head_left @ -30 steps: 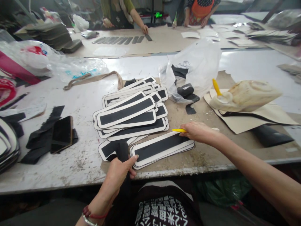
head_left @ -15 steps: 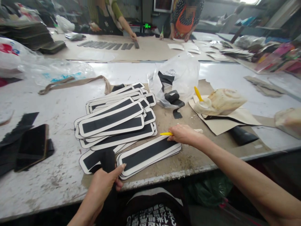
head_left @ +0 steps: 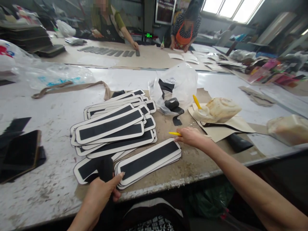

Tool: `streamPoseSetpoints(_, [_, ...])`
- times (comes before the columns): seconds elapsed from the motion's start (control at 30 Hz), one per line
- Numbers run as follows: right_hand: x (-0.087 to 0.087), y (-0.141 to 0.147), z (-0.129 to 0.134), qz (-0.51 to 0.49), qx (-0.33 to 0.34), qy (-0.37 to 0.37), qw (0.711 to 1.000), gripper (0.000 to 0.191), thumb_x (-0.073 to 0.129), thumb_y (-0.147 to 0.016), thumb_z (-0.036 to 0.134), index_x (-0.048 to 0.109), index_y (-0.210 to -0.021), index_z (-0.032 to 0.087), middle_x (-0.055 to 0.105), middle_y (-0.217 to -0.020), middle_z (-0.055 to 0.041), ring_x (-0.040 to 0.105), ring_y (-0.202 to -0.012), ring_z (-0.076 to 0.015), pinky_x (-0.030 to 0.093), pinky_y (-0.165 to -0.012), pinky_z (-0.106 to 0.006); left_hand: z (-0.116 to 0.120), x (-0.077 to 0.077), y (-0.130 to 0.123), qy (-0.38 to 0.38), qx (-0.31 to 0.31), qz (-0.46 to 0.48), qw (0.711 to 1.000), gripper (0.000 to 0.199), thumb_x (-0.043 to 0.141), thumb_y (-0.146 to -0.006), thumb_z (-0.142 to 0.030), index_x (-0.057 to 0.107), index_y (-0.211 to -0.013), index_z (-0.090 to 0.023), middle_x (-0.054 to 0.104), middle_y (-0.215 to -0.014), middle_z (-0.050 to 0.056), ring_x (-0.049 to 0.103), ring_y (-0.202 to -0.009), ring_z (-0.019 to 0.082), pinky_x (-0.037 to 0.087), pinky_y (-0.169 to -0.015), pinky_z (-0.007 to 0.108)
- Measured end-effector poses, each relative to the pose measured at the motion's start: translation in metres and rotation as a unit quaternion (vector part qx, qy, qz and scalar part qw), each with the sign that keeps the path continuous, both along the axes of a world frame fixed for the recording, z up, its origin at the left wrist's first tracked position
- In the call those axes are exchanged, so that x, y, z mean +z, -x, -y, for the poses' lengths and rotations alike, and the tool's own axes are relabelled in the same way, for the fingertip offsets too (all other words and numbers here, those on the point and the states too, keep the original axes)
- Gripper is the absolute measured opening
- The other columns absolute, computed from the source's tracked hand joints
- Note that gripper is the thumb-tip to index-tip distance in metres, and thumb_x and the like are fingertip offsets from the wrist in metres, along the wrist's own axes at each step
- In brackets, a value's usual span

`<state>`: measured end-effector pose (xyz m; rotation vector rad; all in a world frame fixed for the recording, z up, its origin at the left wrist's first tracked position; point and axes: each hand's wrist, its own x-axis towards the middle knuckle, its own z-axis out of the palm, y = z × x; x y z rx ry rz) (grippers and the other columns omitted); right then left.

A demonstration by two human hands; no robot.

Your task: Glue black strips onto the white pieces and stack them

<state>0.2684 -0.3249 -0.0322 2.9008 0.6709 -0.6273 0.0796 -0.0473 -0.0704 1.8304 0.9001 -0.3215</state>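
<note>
A small pile of long rounded panels (head_left: 149, 160), white-bordered with black centres, lies at the table's front edge. My left hand (head_left: 103, 191) is closed at its left end, thumb on top, fingers curled by the edge. A black strip (head_left: 106, 168) folds up beside that hand and hangs down past it. My right hand (head_left: 192, 136) grips a yellow-handled tool (head_left: 174, 133) just beyond the panels' right end; the tool's working end is mostly hidden. Behind, a larger heap of similar panels (head_left: 110, 126) lies overlapped.
A cut plastic bottle (head_left: 222, 109) with white paste and another yellow handle (head_left: 196, 102) lies to the right. A clear bag (head_left: 185, 83) holds black strips. A phone (head_left: 20, 150) is at left. Two co-workers (head_left: 108, 25) stand across another table.
The view has tilted up, so most things appear lower and further left. My right hand has shifted a little right, off the panels' end. My left hand keeps its place on the panels.
</note>
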Motion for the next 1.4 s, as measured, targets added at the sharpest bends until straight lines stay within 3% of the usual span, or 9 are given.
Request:
streamPoseSetpoints(0.2, [-0.007,0.017,0.01,-0.012,-0.033,-0.062,0.997,0.032,0.041,-0.095,0.039,0.065,-0.094,0.019,0.071,-0.089,-0.009,0.067,-0.084,-0.0202,0.042,-0.07,-0.025,0.0,-0.004,0.001,0.024,0.027,0.009,0.999,0.045,0.068,-0.064,-0.053,0.057,-0.039,-0.017,0.059,-0.041,0.011,0.052,-0.039,0.02,0.04,-0.047,0.03])
streamPoseSetpoints(0.37, [-0.019,0.029,0.01,0.015,-0.083,-0.164,0.983,0.027,0.048,-0.088,0.045,0.054,-0.082,0.019,0.065,-0.079,-0.0044,0.061,-0.072,-0.0176,0.042,-0.063,-0.025,0.001,-0.003,0.005,0.093,0.068,0.047,0.992,0.041,0.071,-0.059,-0.049,0.055,-0.041,-0.016,0.056,-0.036,0.009,0.049,-0.035,0.018,0.039,-0.042,0.028])
streamPoseSetpoints(0.47, [-0.017,0.034,0.01,-0.026,-0.161,-0.286,0.944,0.031,0.06,-0.076,0.048,0.046,-0.071,0.021,0.052,-0.064,0.0023,0.05,-0.056,-0.0126,0.038,-0.052,-0.023,0.001,-0.004,0.009,0.122,0.087,0.07,0.986,0.039,0.069,-0.062,-0.048,0.054,-0.045,-0.016,0.058,-0.039,0.008,0.051,-0.036,0.017,0.04,-0.042,0.027])
streamPoseSetpoints(0.6, [0.001,0.044,0.007,-0.128,-0.252,-0.407,0.869,0.041,0.065,-0.069,0.056,0.043,-0.071,0.021,0.039,-0.054,0.0079,0.036,-0.044,-0.0075,0.029,-0.042,-0.02,-0.004,-0.005,0.017,0.173,0.117,0.111,0.972,0.038,0.067,-0.064,-0.052,0.056,-0.057,-0.015,0.053,-0.04,0.001,0.05,-0.038,0.015,0.041,-0.041,0.025])
streamPoseSetpoints(0.77, [0.021,0.054,-0.003,-0.157,-0.27,-0.473,0.824,0.049,0.071,-0.066,0.06,0.045,-0.073,0.02,0.039,-0.055,0.0083,0.034,-0.044,-0.005,0.026,-0.039,-0.018,-0.012,0.002,0.028,0.223,0.166,0.174,0.945,0.05,0.069,-0.065,-0.057,0.056,-0.092,-0.016,0.041,-0.044,-0.01,0.046,-0.04,0.012,0.039,-0.04,0.021])
streamPoseSetpoints(1.07, [0.024,0.057,-0.034,-0.219,-0.277,-0.515,0.781,0.051,0.068,-0.067,0.065,0.046,-0.075,0.019,0.04,-0.054,0.009,0.034,-0.042,-0.0034,0.025,-0.039,-0.016,-0.033,0.01,0.04,0.285,0.204,0.185,0.918,0.049,0.082,-0.06,-0.044,0.04,-0.058,-0.02,0.038,-0.042,-0.008,0.034,-0.038,0.006,0.032,-0.037,0.018])
streamPoseSetpoints(1.27, [0.016,0.054,-0.046,-0.222,-0.258,-0.478,0.81,0.049,0.071,-0.067,0.06,0.045,-0.066,0.018,0.037,-0.052,0.0085,0.033,-0.043,-0.0035,0.024,-0.039,-0.016,-0.047,0.01,0.035,0.241,0.21,0.2,0.926,0.051,0.081,-0.062,-0.042,0.038,-0.049,-0.019,0.038,-0.04,-0.006,0.036,-0.039,0.006,0.033,-0.037,0.017])
streamPoseSetpoints(1.33, [0.016,0.052,-0.051,-0.254,-0.254,-0.501,0.787,0.047,0.071,-0.069,0.058,0.046,-0.067,0.018,0.037,-0.055,0.0079,0.032,-0.045,-0.0035,0.024,-0.039,-0.016,-0.051,0.012,0.032,0.323,0.238,0.191,0.896,0.053,0.085,-0.058,-0.04,0.037,-0.048,-0.018,0.036,-0.04,-0.006,0.034,-0.038,0.005,0.031,-0.035,0.016])
streamPoseSetpoints(1.4, [0.018,0.048,-0.057,-0.294,-0.261,-0.537,0.746,0.045,0.071,-0.071,0.057,0.047,-0.072,0.018,0.036,-0.057,0.008,0.029,-0.045,-0.0034,0.023,-0.039,-0.016,-0.054,0.016,0.027,0.426,0.268,0.181,0.845,0.055,0.089,-0.051,-0.034,0.038,-0.048,-0.018,0.033,-0.039,-0.008,0.029,-0.037,0.004,0.028,-0.033,0.016])
